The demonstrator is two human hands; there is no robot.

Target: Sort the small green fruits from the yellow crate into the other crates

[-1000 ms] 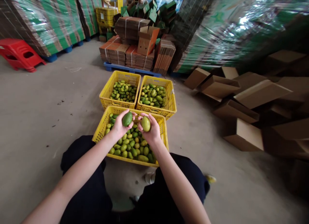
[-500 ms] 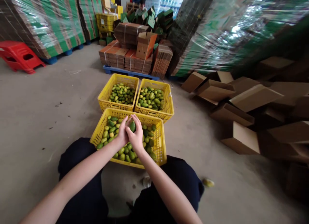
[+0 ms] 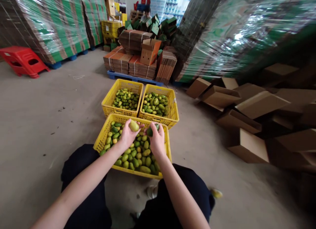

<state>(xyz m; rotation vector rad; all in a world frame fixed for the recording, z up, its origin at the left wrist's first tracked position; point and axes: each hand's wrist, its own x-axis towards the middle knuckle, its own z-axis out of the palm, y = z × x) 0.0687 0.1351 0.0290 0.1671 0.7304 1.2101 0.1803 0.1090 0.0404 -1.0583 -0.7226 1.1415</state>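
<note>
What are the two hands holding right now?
Left hand: closed on a yellow-green mango.
Right hand: closed on a dark green mango.

left hand: (image 3: 127, 136) lower centre of frame, closed round a yellow-green mango (image 3: 134, 125), over the near crate
right hand: (image 3: 157, 139) just right of it, gripping a darker green mango (image 3: 151, 130), mostly hidden by fingers
near crate: (image 3: 106, 131) yellow plastic, centre, full of green mangoes, between the person's knees
far left crate: (image 3: 111, 97) yellow, above the near one, mangoes inside
far right crate: (image 3: 173, 105) touching it on the right, mangoes inside
cardboard boxes: (image 3: 247, 100) loose pile, right side of frame
flat carton stacks: (image 3: 130, 59) on blue pallet, upper centre
red stool: (image 3: 22, 60) upper left, on concrete floor
wrapped pallets: (image 3: 49, 21) top left and top right
</note>
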